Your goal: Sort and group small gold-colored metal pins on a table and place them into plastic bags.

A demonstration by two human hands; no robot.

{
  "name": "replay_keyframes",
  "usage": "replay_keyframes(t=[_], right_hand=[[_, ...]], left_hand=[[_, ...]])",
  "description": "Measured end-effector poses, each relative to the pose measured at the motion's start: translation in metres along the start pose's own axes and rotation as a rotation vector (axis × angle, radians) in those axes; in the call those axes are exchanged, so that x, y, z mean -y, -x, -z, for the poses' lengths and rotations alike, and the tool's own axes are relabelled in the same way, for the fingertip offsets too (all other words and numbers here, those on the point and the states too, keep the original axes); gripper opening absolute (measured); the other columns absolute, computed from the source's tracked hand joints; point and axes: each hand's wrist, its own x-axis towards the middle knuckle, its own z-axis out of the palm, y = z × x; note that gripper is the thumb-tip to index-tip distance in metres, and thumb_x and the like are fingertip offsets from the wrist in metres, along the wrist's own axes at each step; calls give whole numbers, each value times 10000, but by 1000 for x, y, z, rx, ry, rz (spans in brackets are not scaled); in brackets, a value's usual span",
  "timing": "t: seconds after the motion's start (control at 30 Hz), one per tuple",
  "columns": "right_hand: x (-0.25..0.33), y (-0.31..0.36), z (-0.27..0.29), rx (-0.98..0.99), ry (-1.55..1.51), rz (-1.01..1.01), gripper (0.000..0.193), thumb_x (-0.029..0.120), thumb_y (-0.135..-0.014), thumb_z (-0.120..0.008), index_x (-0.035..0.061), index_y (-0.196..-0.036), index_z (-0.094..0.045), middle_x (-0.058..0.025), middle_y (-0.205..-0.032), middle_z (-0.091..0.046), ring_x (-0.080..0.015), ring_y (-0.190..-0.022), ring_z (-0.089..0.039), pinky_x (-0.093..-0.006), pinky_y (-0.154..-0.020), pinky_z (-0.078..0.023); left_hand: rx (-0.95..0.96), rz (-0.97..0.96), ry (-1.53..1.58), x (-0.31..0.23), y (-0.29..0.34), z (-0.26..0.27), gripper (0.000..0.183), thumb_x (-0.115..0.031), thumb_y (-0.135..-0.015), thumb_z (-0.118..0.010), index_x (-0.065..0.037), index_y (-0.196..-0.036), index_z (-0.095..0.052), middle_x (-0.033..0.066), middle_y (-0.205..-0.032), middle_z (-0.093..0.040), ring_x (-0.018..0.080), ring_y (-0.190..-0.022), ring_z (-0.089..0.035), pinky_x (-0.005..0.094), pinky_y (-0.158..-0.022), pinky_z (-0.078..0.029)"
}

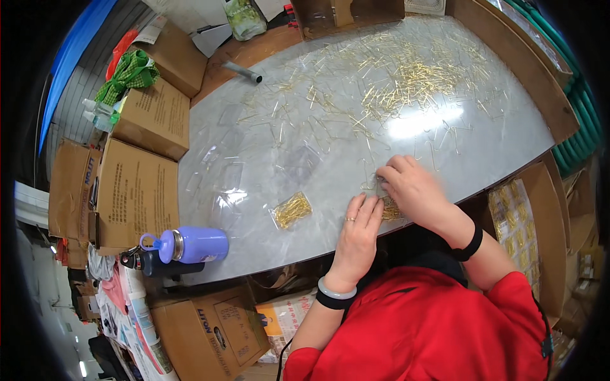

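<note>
My left hand lies on the tabletop, fingers stretched out and lying close together, the tips at the left edge of a small pack of gold wire pieces. My right hand arches over that pack with its fingers bent and thumb drawn in; what they pinch, if anything, is hidden. A clear plastic tray filled with gold wire pieces sits to the left of my left hand. Farther back, a large heap of loose, bent gold wire pieces spreads over the grey table.
Clear empty plastic trays lie at the left. A purple bottle rests on its side at the near left edge. Cardboard boxes line the left side, and a short grey tube lies behind. An open carton at the right holds filled packs.
</note>
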Motion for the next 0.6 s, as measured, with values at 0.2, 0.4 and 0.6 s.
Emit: replay_keyframes(t=[0.2,0.4,0.6], right_hand=[[1,-2,3,257,-58,159,244,42,-780,-654,38,-1024,-635,-131,-1022,-582,-330,-976,-572,-414,-833,-506],[-12,-31,5,113,136,392,182,89,-817,-609,58,-990,-656,-104,-989,-586,-312,-979,-580,-393,-825,-503],[-11,-14,6,270,43,143,223,85,-814,-630,55,-1030,-675,-124,-959,-610,-338,-890,-607,-408,-772,-514]], left_hand=[[-85,106,13,-4,3,-1,524,35,-844,-678,25,-1334,-491,226,-1379,-436,432,-1338,-403,504,-1096,-368],[-54,165,49,-3,-1,0,649,10,-858,-695,60,-1422,-377,254,-1447,-370,462,-1394,-339,508,-1142,-325],[43,172,1,-2,-7,4,725,-12,-904,-650,92,-1508,-261,292,-1511,-322,478,-1440,-276,523,-1178,-276]])
